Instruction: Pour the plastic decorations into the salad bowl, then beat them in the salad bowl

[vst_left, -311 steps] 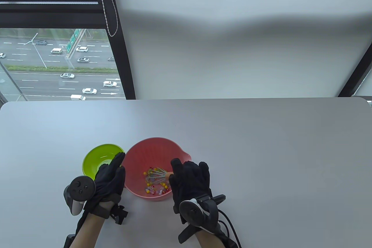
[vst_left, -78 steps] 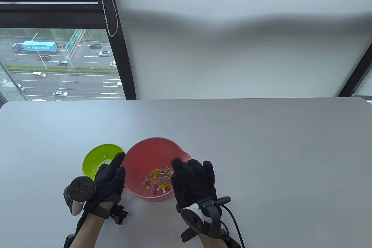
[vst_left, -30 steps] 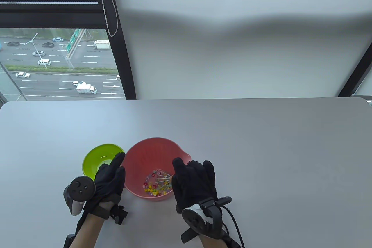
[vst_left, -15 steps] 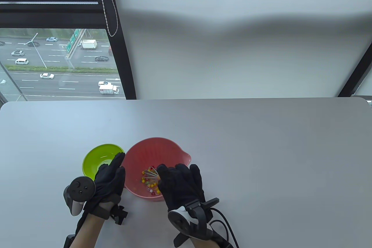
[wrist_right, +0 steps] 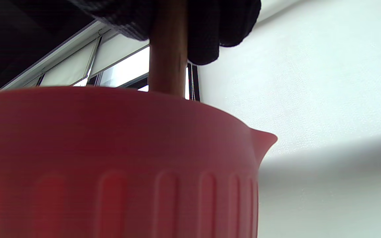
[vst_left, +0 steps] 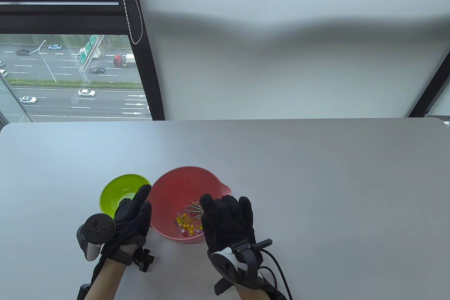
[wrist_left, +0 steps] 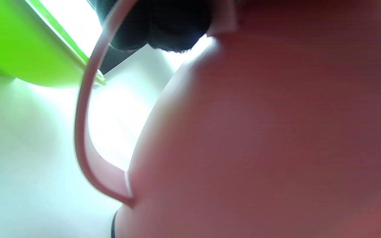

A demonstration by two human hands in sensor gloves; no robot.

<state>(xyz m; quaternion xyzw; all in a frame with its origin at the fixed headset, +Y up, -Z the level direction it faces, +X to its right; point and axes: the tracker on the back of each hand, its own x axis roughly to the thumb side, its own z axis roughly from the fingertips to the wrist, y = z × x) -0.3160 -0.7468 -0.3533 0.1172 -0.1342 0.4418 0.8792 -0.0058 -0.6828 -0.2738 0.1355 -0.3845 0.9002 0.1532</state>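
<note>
The pink salad bowl (vst_left: 175, 182) stands near the table's front edge. Small coloured plastic decorations (vst_left: 186, 224) lie in its bottom. My right hand (vst_left: 226, 221) is over the bowl's right rim and grips the whisk's wooden handle (wrist_right: 168, 49). The whisk wires (vst_left: 195, 207) reach down among the decorations. My left hand (vst_left: 135, 208) lies on the bowl's left side, and its fingers (wrist_left: 157, 29) curl over the bowl's loop handle (wrist_left: 81, 132). In the right wrist view the bowl wall (wrist_right: 111, 165) fills the lower frame and hides the whisk head.
A green bowl (vst_left: 117, 192) stands right beside the pink bowl on its left, partly under my left hand; it shows too as the green bowl (wrist_left: 18, 43) in the left wrist view. The pink bowl's spout (vst_left: 225, 189) points right. Bare grey table (vst_left: 316, 173) spreads behind and to the right.
My right hand has swung the whisk from the bowl's left part back towards the right, and the decorations have shifted. My left hand and both bowls have stayed put.
</note>
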